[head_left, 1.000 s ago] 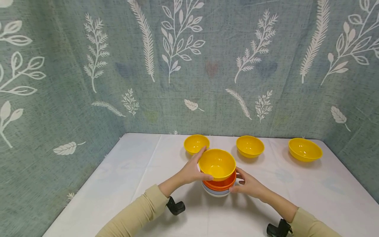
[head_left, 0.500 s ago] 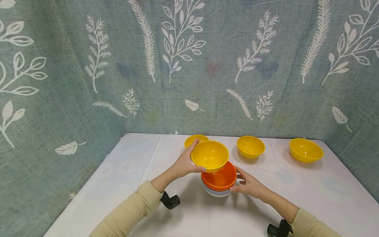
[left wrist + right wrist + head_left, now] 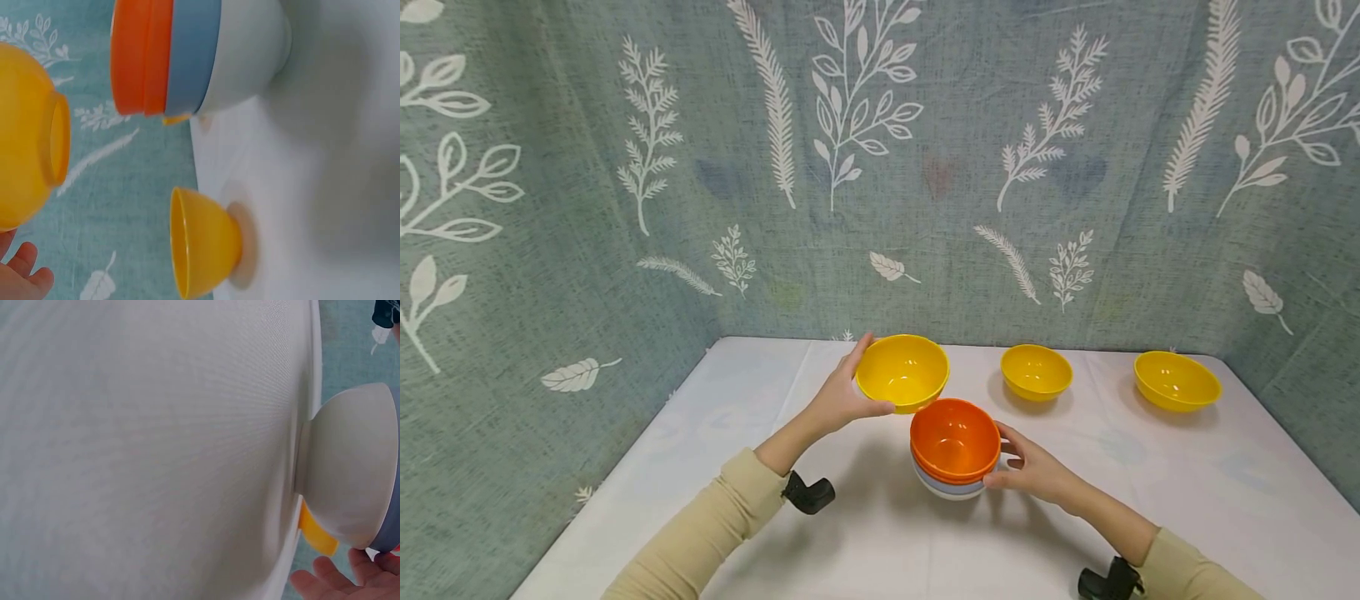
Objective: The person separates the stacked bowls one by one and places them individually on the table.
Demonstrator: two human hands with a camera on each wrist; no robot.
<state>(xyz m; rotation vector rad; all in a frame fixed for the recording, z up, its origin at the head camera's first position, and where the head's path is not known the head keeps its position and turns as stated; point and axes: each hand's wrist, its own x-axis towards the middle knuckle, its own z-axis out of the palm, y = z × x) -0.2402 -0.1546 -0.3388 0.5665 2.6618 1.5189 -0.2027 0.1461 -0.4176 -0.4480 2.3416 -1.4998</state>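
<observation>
My left hand [image 3: 841,398] grips a yellow bowl [image 3: 902,372] by its left side, thumb at the near edge and fingers behind. The bowl is raised off the table and tilted a little toward the camera. Just right and nearer stands a stack with an orange bowl [image 3: 956,439] on top, a second orange rim under it, then a blue-grey bowl [image 3: 195,56] and a white bowl [image 3: 353,465] at the bottom. My right hand [image 3: 1033,472] holds this stack at its right side, thumb in front. The left wrist view shows the raised bowl's foot clear of the stack.
Two yellow bowls, a middle one [image 3: 1036,372] and a right one [image 3: 1177,381], stand along the back of the white-covered table [image 3: 850,558]. In the left wrist view a yellow bowl [image 3: 209,244] stands on the cloth. A patterned curtain [image 3: 940,250] closes the back and sides.
My left hand has lifted the yellow bowl off the orange bowl and carried it left and back, where it now covers the back-left yellow bowl. The right hand and stack stay put.
</observation>
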